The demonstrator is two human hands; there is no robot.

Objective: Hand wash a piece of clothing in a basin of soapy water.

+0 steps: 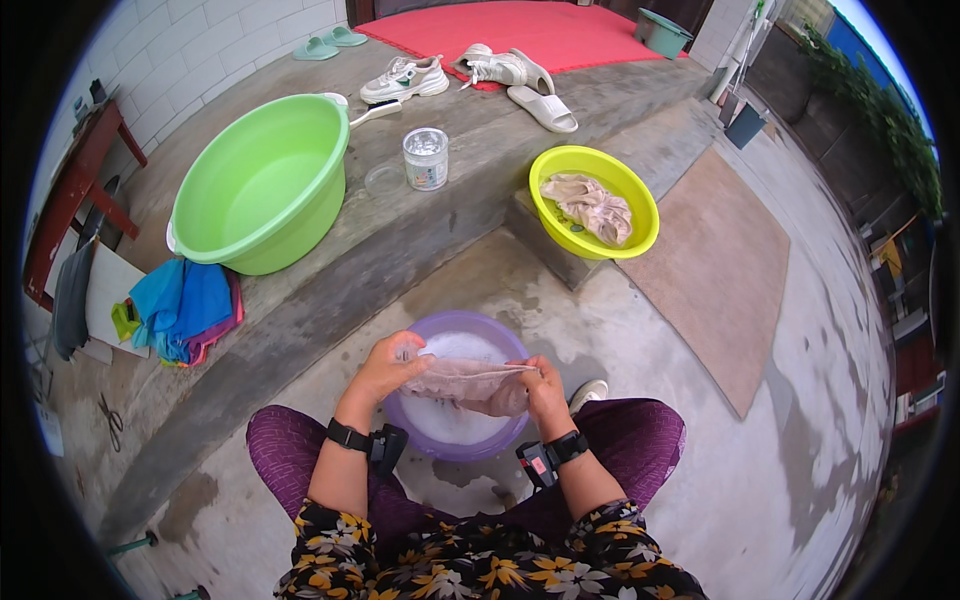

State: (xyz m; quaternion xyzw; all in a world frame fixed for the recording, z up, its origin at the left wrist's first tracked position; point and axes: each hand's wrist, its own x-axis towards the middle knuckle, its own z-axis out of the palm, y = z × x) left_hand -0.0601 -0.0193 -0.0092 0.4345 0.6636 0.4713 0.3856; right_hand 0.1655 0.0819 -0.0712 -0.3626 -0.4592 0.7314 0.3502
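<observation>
A wet, pale pink cloth (pixel 472 384) is stretched between my two hands above a purple basin (pixel 454 452) on the concrete floor. My left hand (pixel 394 365) grips the cloth's left end, with some suds on the fingers. At the other end, my right hand (pixel 544 386) pinches its upper corner. White, foamy water (pixel 457 424) fills part of the basin beneath. What kind of garment or cloth it is, I cannot tell. Beyond, on a low block by the step, a yellow basin (pixel 647 225) holds another pale pink cloth (pixel 589 202) in water.
On the raised step stand a large green tub (pixel 262 180), a clear jar (pixel 426 159), a brush (pixel 376 112), sneakers (pixel 405 79) and slippers (pixel 544 109). Folded coloured cloths (pixel 187 304) lie at the step's left edge, scissors (pixel 111 422) nearby. A brown mat (pixel 720 277) lies right.
</observation>
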